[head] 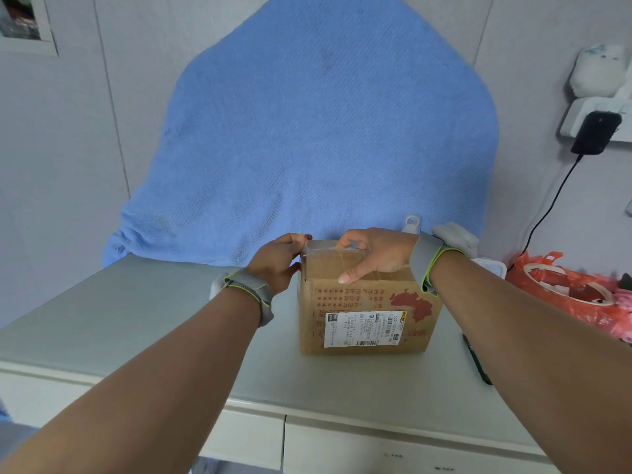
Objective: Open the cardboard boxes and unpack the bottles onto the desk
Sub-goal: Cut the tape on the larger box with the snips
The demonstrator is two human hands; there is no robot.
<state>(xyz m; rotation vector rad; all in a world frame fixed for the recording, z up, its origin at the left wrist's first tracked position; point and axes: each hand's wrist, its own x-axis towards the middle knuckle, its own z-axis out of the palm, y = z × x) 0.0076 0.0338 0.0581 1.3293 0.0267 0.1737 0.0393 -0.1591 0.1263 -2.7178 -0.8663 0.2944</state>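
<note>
Cardboard: one brown box (367, 313) stands on the grey desk (136, 319), right of centre, with red print and a white label (362, 329) on its near face. Clear tape (328, 251) runs across its top, and the flaps look shut.

Right hand (379, 253) lies over the top's right part, palm down, fingers curled at the far edge and thumb pressed on the near edge, gripping the box. Left hand (278, 260) is at the top's left far corner, fingers closed in a pinch on the tape end there. Both wrists wear grey bands with green edging (246, 289).

Just beyond the box, a blue towel (307, 131) hangs down the wall to the desk's back edge. To the right, near the box but apart from it, a dark pen-like thing (477, 359) lies on the desk, and farther right sits a red plastic bag (574, 289). On the right wall a black charger (595, 131) is plugged in, its cable running down.
</note>
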